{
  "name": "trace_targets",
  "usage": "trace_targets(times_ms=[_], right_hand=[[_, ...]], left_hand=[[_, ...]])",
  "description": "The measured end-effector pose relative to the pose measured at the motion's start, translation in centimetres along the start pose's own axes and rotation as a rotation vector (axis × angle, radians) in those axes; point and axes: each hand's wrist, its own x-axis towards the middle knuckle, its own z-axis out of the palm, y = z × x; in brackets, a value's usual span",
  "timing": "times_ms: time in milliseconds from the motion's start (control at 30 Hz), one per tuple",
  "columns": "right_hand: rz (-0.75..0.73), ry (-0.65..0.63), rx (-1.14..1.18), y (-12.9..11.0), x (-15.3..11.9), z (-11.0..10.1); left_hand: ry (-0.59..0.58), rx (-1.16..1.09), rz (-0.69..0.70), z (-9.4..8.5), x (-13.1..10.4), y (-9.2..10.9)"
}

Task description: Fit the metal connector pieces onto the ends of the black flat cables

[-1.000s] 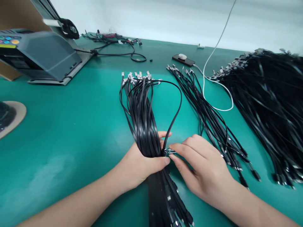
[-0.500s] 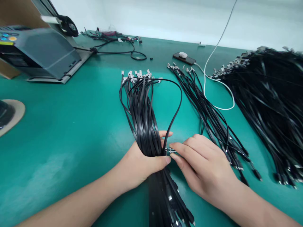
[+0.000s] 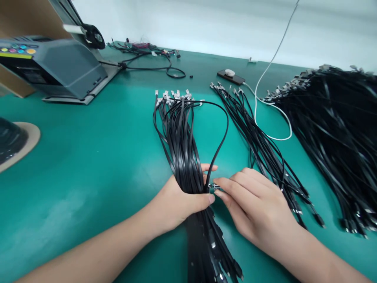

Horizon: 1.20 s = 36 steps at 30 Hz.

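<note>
A thick bundle of flat black cables (image 3: pixel 184 149) lies across the green mat, white-tagged ends at the top and dark plugs at the bottom. My left hand (image 3: pixel 182 202) is wrapped round its middle, thumb on top. Between the thumb and fingertips of my right hand (image 3: pixel 253 200) is a small shiny metallic piece (image 3: pixel 215 186), touching the bundle's right side; what it is exactly I cannot make out. One cable (image 3: pixel 226 125) arcs out in a loop from the top of the bundle down to my left hand's fingers.
To the right lie a smaller cable bundle (image 3: pixel 250 122) and a big cable pile (image 3: pixel 332 114). A phone (image 3: pixel 231 77) with a white cord (image 3: pixel 256 94) lies behind. At the left are a grey machine (image 3: pixel 70 67) and a round cardboard-edged spool (image 3: pixel 33 137).
The view has shifted slightly, so the table's objects appear a little lower and mostly further right. Both hands keep the same holds.
</note>
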Motion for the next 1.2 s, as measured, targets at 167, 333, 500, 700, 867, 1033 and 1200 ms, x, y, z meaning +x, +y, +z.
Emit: trace_targets(times_ms=[167,333,500,700,867,1033,1200], right_hand=[[0.041,0.032,0.02,0.0,-0.1,0.2],[0.077,0.138,0.164,0.0,-0.1,0.2],[-0.015,-0.049,0.42,-0.1,0.5,0.5],[0.191,0.029,0.401,0.6,0.5,1.5],[0.54,0.267,0.283,4.3,0.5,1.3],[0.709,0.649,0.344,9.0,0.6,-1.0],[0.667,1.188,0.593,10.8,0.9,-3.0]], left_hand=[[-0.014,-0.026,0.005,-0.1,0.0,-0.1],[-0.019,-0.038,0.022,-0.2,0.1,-0.3],[-0.048,-0.093,0.095,-0.4,0.4,-0.4],[0.005,-0.009,0.009,-0.7,-0.3,-0.4],[0.105,-0.089,-0.059,-0.5,-0.8,-0.1],[0.172,-0.233,-0.027,-0.6,-0.9,0.4],[0.194,-0.292,-0.022,-1.1,-0.6,0.6]])
